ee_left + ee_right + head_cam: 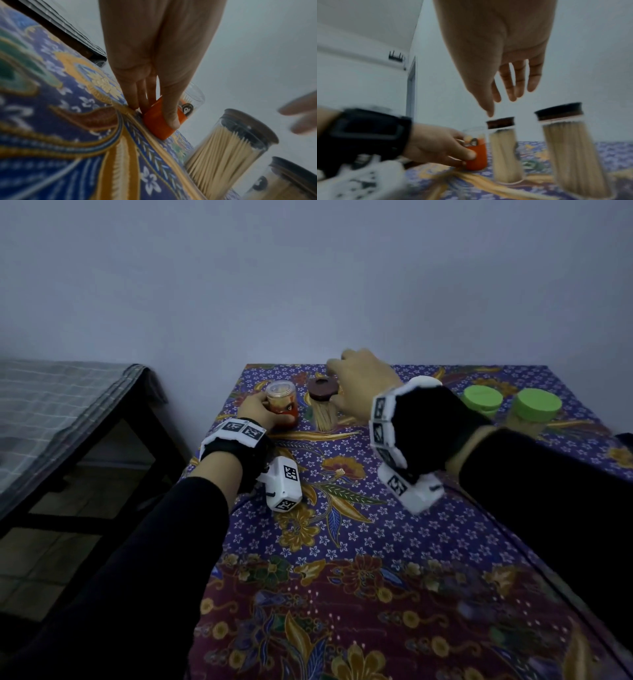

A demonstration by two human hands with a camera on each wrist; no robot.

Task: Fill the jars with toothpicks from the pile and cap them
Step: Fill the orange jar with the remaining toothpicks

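the left hand (255, 410) grips a small clear plastic jar with an orange base and printed label (281, 405), standing upright on the blue and maroon floral batik tablecloth (342, 542) near the table's far left corner; the left wrist view shows the thumb pressed on the orange base (158, 121) and the fingers curled round its other side, down at the cloth. this small jar has a clear top with pale toothpick ends visible inside. just to its right stands a taller clear glass jar packed with pale wooden toothpicks and closed with a dark brown round lid (322, 402), the two jars near one another but apart. the right hand (363, 383) hovers above and just behind that lid, its fingers spread apart and loosely straight, holding nothing; in the right wrist view the thumb tip (489, 112) hangs just over the dark lid without clearly touching it. that view shows a second tall toothpick-filled glass jar with a dark lid (570, 142) standing to the right of the first. farther right on the cloth stand two jars with lime green screw caps (510, 402), side by side and closed. both wrists carry black straps with white marker-printed blocks (284, 484). a grey checked bench or cot (68, 405) stands left of the table against the pale wall.
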